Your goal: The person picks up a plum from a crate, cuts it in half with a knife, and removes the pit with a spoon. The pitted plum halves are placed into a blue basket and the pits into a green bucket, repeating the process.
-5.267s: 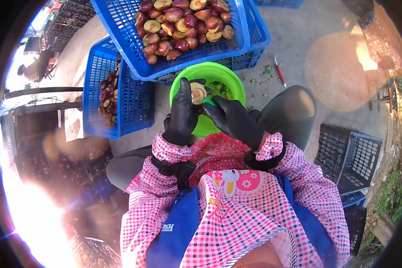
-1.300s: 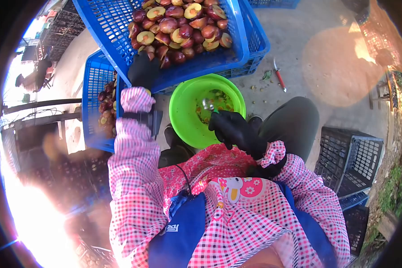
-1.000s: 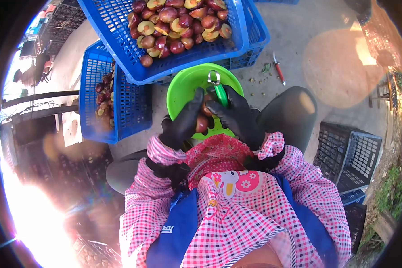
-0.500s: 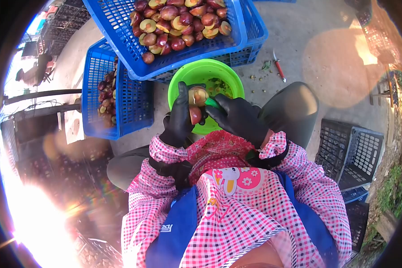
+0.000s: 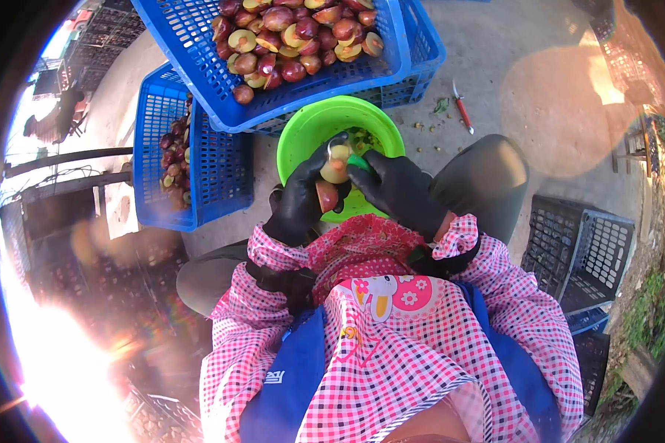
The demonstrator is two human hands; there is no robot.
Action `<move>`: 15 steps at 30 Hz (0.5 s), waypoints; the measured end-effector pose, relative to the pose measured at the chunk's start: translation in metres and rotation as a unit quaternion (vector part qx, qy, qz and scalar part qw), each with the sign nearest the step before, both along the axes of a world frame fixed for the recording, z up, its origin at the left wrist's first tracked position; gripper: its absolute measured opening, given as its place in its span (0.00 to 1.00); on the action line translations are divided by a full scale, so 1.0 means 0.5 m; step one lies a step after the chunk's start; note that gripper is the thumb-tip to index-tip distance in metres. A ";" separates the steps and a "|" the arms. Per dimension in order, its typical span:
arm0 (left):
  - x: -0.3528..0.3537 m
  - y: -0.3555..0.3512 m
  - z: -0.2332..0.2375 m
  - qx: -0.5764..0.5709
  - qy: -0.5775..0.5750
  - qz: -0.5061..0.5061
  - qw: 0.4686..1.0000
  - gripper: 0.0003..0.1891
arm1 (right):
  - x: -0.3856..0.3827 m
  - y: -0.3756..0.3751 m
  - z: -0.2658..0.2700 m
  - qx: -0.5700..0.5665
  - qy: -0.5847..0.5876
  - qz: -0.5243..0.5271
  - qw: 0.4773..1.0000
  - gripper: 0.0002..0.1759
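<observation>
My left hand (image 5: 297, 193), in a black glove, is closed around a halved plum. One plum half (image 5: 335, 172) turns its pale cut face up, and a red-skinned half (image 5: 326, 196) sits lower in the same palm. In my right hand (image 5: 400, 188), also gloved in black, is a small tool with a green handle (image 5: 357, 161). Its tip meets the cut face of the upper half; the exact shape of the tip cannot be made out. Both hands are over a bright green bucket (image 5: 291, 144) with small scraps inside.
Ahead, a tilted blue crate (image 5: 233, 114) holds many halved plums (image 5: 295, 44) and rests on another crate. A second blue crate (image 5: 225, 173) with plums stands left. A red-handled knife (image 5: 462, 112) lies on the floor. Black crates (image 5: 598, 255) stand at right.
The upper plum half has tilted in my left hand, and the left fingers have shifted inward around it. My right hand has turned slightly, with the green-handled tool closer against the fruit.
</observation>
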State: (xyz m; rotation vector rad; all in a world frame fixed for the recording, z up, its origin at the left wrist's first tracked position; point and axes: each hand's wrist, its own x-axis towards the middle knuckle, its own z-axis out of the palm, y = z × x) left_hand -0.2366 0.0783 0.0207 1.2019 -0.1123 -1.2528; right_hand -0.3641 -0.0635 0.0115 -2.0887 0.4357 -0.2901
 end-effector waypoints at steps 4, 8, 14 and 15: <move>-0.029 0.001 0.007 -0.001 -0.051 0.115 0.992 0.22 | -0.006 -0.013 0.013 -0.002 0.009 0.000 1.000 0.21; -0.005 -0.010 0.016 -0.023 -0.010 0.071 0.997 0.24 | -0.011 -0.003 0.043 0.001 0.052 0.030 0.998 0.21; -0.010 -0.021 0.002 0.024 -0.084 0.068 0.994 0.28 | -0.009 -0.001 0.047 0.014 0.058 0.026 0.998 0.22; -0.011 -0.021 0.001 0.024 -0.084 0.068 0.994 0.28 | -0.009 0.000 0.044 0.012 0.057 0.029 0.998 0.22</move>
